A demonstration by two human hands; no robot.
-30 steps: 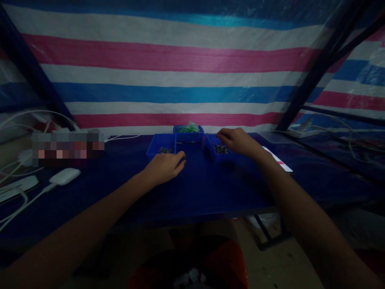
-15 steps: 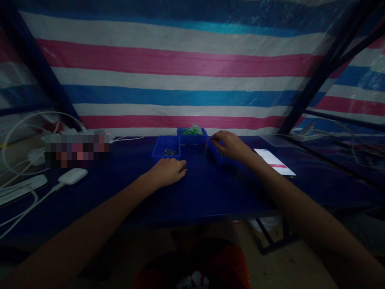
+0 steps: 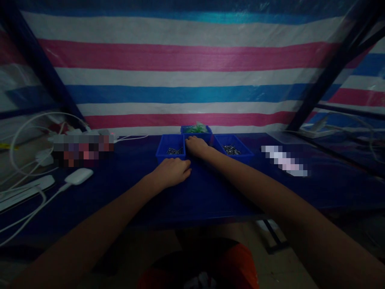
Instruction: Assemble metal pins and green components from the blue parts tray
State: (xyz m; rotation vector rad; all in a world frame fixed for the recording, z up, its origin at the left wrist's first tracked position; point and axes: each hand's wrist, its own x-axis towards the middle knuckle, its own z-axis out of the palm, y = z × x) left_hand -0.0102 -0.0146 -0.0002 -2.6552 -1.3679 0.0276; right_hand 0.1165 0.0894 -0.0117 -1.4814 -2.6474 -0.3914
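Observation:
My left hand [image 3: 172, 173] rests on the table at the front of the left blue bin [image 3: 170, 143], its fingers curled and pressed together; what they hold, if anything, is hidden. Small metal fasteners [image 3: 175, 151], like screws, lie in that bin. Just beyond its right side, my right hand [image 3: 197, 147] reaches down with bent fingers, and their tips are out of sight. Behind it stands another blue bin [image 3: 184, 130] with green pieces in clear plastic [image 3: 197, 128]. To the right of my right wrist, a third blue bin [image 3: 245, 145] holds similar metal pieces [image 3: 231, 150].
A blurred-out phone-shaped object [image 3: 284, 160] lies on the right of the blue table [image 3: 207, 200]. White cables and a white charger [image 3: 79, 176] occupy the left, near a pixelated patch. Behind is a striped sheet [image 3: 192, 76] between dark frame bars.
My right hand has moved left, from over the right bin to beside the left bin, so the right bin's metal pieces now show. My left hand stays at the left bin's front.

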